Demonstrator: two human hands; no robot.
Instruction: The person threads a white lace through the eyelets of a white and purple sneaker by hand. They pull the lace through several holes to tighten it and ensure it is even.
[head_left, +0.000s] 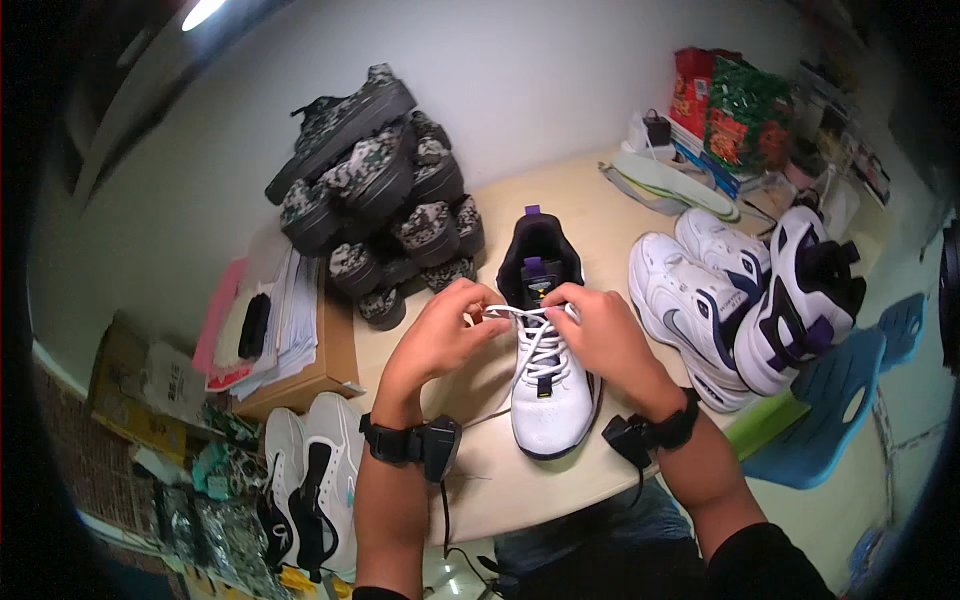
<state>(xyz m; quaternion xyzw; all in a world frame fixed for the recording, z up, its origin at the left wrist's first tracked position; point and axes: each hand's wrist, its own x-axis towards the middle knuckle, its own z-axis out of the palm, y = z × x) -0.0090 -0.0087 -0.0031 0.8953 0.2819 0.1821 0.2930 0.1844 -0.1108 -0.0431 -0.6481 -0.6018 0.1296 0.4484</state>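
Observation:
A white sneaker (553, 416) with a black lining and purple pull tabs stands on the table, its toe towards me. White shoelaces (541, 351) cross over its tongue, with loose lengths lying down the front. At the upper eyelets, my left hand (450, 330) pinches a lace between thumb and forefinger on the left side. My right hand (600, 326) grips lace with its fingertips on the opposite side, close to the tongue. Between the two hands a stretch of lace runs across the shoe's opening. Both wrists wear black straps with small devices and cables.
Camouflage shoes (375, 180) are piled at the back left, beside papers on a cardboard box (330, 367). White sneakers (690, 307) and a matching purple-trimmed sneaker (795, 315) stand right. More sneakers (330, 465) sit at left. A blue plastic chair (832, 420) is beyond the table's right edge.

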